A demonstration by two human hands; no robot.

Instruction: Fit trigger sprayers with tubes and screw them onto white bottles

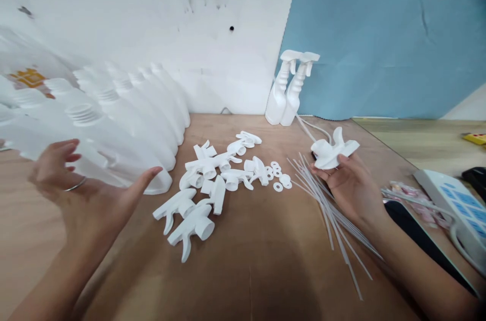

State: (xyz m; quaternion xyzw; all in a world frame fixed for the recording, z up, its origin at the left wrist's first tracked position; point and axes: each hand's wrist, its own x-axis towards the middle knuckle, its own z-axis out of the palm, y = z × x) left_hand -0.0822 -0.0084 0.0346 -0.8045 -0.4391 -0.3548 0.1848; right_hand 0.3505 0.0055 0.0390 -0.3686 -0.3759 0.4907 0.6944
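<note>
On the left, my left hand [85, 192] is raised with thumb and fingers spread, nothing in it. It is in front of a group of white bottles [129, 128] with bare threaded necks; whether it touches one I cannot tell. My right hand [355, 189] grips a white trigger spray head [334, 151] above the table's right part. Below that hand lies a fanned bunch of thin clear tubes [330, 209]. Several loose spray heads [195, 225] are scattered mid-table. Beside them are small white ring washers [278, 187].
Two white bottles with spray heads fitted [290, 90] stand by the wall at the back. At the right lie a white power strip [451, 194] with a cable, a dark flat object [425, 240] and small pink-and-white packets [415, 199]. A blue sheet [379, 37] covers the back right.
</note>
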